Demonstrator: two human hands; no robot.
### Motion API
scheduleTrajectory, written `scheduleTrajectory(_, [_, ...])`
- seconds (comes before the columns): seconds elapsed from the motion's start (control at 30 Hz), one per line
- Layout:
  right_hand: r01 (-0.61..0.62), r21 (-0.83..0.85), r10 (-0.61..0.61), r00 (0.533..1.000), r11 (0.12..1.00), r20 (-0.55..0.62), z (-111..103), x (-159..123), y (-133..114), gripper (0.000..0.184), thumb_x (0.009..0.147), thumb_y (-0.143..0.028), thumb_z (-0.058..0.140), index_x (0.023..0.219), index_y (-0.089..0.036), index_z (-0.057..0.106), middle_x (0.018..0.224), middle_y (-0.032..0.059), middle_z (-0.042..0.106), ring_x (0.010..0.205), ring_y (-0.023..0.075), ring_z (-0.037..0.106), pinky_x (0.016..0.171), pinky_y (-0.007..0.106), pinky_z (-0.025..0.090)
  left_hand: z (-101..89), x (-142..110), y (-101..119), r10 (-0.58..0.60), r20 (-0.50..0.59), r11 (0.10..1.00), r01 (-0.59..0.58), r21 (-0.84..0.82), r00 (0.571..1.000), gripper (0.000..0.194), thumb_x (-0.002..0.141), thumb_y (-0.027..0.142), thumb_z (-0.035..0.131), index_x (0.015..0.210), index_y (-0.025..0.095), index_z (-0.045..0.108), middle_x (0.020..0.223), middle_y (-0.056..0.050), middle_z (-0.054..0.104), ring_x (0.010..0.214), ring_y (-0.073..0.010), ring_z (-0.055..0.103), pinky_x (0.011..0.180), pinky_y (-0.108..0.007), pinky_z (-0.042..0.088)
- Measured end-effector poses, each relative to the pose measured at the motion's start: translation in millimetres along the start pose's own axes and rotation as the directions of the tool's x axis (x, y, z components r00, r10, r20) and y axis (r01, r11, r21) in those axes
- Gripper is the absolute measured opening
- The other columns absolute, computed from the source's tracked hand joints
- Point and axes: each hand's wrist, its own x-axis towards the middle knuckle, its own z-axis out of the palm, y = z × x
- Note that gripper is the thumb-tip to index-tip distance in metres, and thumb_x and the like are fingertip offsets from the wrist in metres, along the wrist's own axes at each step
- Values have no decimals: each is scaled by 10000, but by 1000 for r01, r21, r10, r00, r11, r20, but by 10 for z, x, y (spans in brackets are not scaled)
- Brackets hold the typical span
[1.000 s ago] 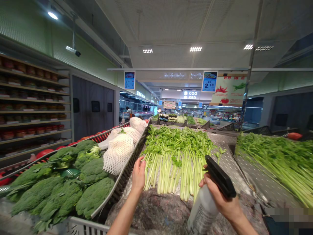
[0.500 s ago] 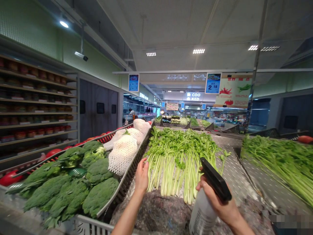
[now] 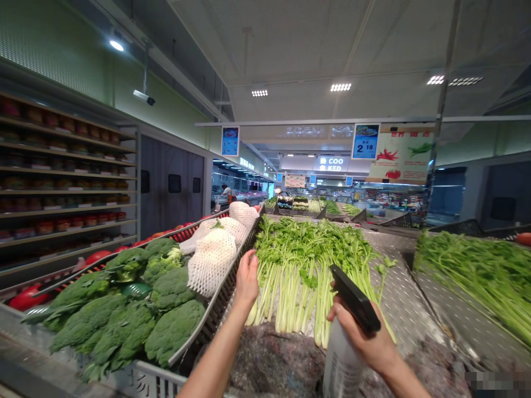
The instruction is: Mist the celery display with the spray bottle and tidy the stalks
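Observation:
A spray bottle (image 3: 343, 362) with a black trigger head is gripped in my right hand (image 3: 367, 334), upright over the front edge of the celery. The celery (image 3: 307, 265) lies in a wide row, leaves toward the back and pale stalks toward me. My left hand (image 3: 248, 278) is raised at the left side of the celery, fingers stretched upward and nothing seen in it. Beneath the stalk ends is a grey mottled cloth (image 3: 276, 362). Whether the left fingers touch the leaves I cannot tell.
To the left, a grey crate holds broccoli (image 3: 120, 320) and white net-wrapped produce (image 3: 211, 260). A metal-textured shelf (image 3: 409, 293) extends right, with a mirror (image 3: 477, 276) reflecting greens. Shelves of jars (image 3: 62, 177) stand far left. Price signs (image 3: 365, 142) hang overhead.
The spray bottle and my right hand have moved slightly left relative to the celery. My left hand has risen a little. The whole view has shifted slightly.

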Motion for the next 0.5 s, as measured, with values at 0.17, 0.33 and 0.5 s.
scheduleTrajectory(0.17, [-35,-72,36,999,997,20,54,184,109,188,688,-360,504,725,-183,556,611,18,602,598,181,591,515,253,450,95,107,197,66,-2,998,-65,27,998,356,790,367,337,1036,150,476,1088,-95,513,1005,-185,482,897,-340,339])
scheduleTrajectory(0.33, [-113,-72,116,992,991,43,142,349,239,213,692,-362,509,736,-156,541,536,10,592,520,170,569,529,273,440,180,157,290,79,26,995,-81,63,997,342,793,339,333,1032,140,477,1051,-98,521,958,-182,490,870,-333,355])
scheduleTrajectory(0.5, [-196,-92,200,979,976,39,184,412,380,302,677,-390,520,853,-146,548,588,15,594,552,189,569,542,306,437,211,172,316,85,30,993,-87,77,996,345,792,342,332,1027,138,482,1054,-101,520,955,-183,491,869,-333,353])
